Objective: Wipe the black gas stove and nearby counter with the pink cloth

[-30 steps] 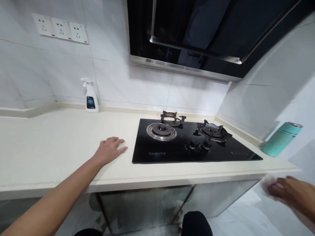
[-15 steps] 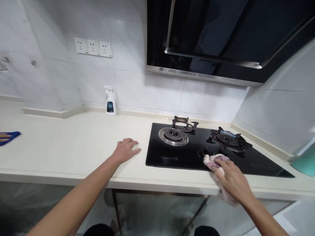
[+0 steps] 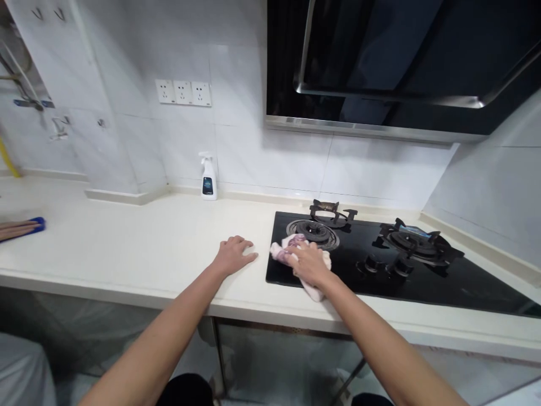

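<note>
**Cloth (image 3: pixel 282 252) pinned to glass hob (image 3: pixel 460 290)**

The crumpled, pink-patterned cloth lay at the hob's front left, touching the left burner (image 3: pixel 313 232), clamped under the right hand (image 3: pixel 310 264) with its fingers curled over it. The left hand (image 3: pixel 235 256) rested open and empty on the cream countertop (image 3: pixel 127 242), just beside the hob. A spray bottle (image 3: pixel 208 177) stood by the wall tiles (image 3: pixel 270 160).

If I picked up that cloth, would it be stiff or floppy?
Probably floppy: the cloth lies crumpled and bunched under the right hand. It looks thin, so it's likely light for its size. It might slide easily on the shiny black glass hob.
</note>
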A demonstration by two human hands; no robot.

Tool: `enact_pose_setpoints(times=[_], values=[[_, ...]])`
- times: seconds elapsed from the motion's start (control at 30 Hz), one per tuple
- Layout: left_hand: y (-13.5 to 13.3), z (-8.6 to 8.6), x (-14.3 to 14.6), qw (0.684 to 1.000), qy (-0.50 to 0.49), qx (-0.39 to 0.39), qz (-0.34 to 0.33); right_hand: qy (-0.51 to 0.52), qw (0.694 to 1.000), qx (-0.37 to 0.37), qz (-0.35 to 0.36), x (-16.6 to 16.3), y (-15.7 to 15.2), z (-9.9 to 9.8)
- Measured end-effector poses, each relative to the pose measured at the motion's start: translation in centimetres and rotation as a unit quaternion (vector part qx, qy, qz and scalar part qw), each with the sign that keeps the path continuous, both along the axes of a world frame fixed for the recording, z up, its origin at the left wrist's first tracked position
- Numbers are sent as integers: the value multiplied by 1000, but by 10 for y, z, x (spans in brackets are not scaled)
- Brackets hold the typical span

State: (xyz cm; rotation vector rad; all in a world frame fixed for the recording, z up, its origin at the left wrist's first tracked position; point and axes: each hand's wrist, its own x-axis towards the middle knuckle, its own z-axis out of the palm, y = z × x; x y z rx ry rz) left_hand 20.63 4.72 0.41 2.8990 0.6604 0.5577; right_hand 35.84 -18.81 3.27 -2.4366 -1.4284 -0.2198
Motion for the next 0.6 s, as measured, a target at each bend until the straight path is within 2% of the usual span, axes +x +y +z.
enact_pose_setpoints(times=[0.13, 0.27, 0.4, 0.5, 0.6], values=[[1, -1, -1, 1000, 1, 14, 0, 27, 996, 12, 89, -46, 13, -1], [2, 1, -2, 1000, 8, 16, 1, -4, 987, 47, 153, -64, -8, -6], [4, 1, -3, 1000, 20, 6, 5, -36, 986, 47, 154, -43, -50, -14], [4, 2, -3, 1000, 28, -1, 3, -46, 992, 47, 103, -12, -97, -18], [5, 2, -3, 999, 32, -5, 0, -59, 997, 47, 20, 23, -158, -25]])
